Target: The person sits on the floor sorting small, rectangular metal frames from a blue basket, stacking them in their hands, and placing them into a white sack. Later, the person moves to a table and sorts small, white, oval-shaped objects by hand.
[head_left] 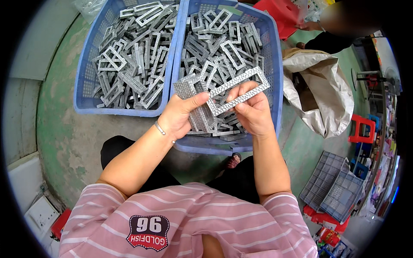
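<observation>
My left hand (180, 115) is closed round a stack of silver rectangular frames (198, 107), its thumb on top. In my right hand (254, 109) is a single silver rectangular frame (238, 99) with a textured surface and an open middle; thumb and fingers pinch its near long side. That frame's left end meets the stack by my left thumb. Both hands are above the right blue plastic basket (278, 86), which holds many loose frames of the same kind (230, 53). A metal bangle (159, 127) circles my left wrist.
A second blue basket (79, 92), also full of frames, stands at left, touching the first. To the right are an open pale sack (329, 92), grey crates (325, 176) and a red stool (362, 128). Another person's hand (307, 26) shows beside a red stool (279, 16) at far right.
</observation>
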Demonstrator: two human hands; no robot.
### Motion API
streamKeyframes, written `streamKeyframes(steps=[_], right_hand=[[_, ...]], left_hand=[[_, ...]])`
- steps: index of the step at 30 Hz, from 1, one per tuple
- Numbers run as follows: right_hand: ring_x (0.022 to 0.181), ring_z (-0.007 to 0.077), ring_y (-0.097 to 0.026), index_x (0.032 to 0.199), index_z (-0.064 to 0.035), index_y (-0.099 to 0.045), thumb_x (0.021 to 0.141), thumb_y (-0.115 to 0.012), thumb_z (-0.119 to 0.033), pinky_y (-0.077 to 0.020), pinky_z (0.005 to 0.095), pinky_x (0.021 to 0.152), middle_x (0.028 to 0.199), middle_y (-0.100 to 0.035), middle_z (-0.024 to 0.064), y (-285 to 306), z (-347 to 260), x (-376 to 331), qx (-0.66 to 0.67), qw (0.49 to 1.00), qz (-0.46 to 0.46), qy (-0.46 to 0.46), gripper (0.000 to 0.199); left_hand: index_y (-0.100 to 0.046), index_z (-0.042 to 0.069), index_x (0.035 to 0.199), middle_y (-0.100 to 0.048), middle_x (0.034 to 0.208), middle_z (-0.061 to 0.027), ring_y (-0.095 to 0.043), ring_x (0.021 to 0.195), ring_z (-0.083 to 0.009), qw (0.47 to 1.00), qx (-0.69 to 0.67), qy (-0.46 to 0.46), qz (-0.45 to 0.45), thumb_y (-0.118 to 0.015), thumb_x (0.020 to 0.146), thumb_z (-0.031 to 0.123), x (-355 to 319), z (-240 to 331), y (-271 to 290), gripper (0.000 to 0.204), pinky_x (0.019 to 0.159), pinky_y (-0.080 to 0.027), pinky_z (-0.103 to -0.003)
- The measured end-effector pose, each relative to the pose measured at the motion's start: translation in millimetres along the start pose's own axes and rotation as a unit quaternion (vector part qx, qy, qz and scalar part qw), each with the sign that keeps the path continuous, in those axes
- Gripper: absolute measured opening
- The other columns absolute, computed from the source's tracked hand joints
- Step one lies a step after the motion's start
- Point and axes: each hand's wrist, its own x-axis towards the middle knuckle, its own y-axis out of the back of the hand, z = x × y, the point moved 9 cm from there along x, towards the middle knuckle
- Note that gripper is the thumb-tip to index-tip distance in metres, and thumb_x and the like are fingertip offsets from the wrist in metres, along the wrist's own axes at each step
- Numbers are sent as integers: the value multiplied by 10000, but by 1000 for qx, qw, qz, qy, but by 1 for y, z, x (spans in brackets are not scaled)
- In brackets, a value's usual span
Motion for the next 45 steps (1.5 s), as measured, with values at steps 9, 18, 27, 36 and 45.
streamKeyframes(steps=[9, 18, 27, 36, 45], right_hand=[[839, 243, -625, 937, 10, -529, 756, -648, 6, -532, 311, 694, 977, -605, 197, 22, -1, -6, -153, 983, 14, -102, 217], [807, 272, -647, 942, 70, -556, 738, -615, 89, -550, 331, 705, 893, -625, 205, 20, 1, -4, -70, 996, 24, -60, 214], [934, 266, -598, 903, 7, -576, 760, -620, 48, -553, 341, 739, 1132, -529, 235, 18, -18, 3, -41, 993, 69, 88, 155], [1014, 290, -566, 927, 34, -593, 785, -561, 94, -546, 337, 798, 1116, -543, 240, 11, -19, -1, -90, 989, 82, 85, 157], [929, 302, -615, 827, 35, -632, 728, -499, 151, -513, 348, 771, 963, -630, 200, -89, -26, -18, -517, 816, -164, 198, 202]], left_hand=[[-510, 8, 990, -594, 909, -80, -574, 838, -146, 925, 318, -208, 3, -671, 684, -5, -13, 44, -22, 345, 790, -456, -283], [-453, 8, 1020, -609, 878, -89, -598, 825, -136, 829, 427, -361, -31, -681, 642, -84, -31, 58, -47, 451, 728, -497, -260], [-575, 9, 946, -621, 872, -69, -598, 783, -157, 993, 10, -82, 88, -699, 741, 74, -8, 22, 9, 249, 720, -499, -294], [-557, 14, 1017, -620, 924, -94, -609, 839, -190, 998, -56, -11, 33, -597, 794, 47, -9, 0, -4, 229, 753, -512, -335], [-542, 2, 1073, -612, 977, -117, -600, 896, -207, 977, -104, 188, 5, -661, 785, 339, -18, -53, 17, 459, 794, -503, -379]])
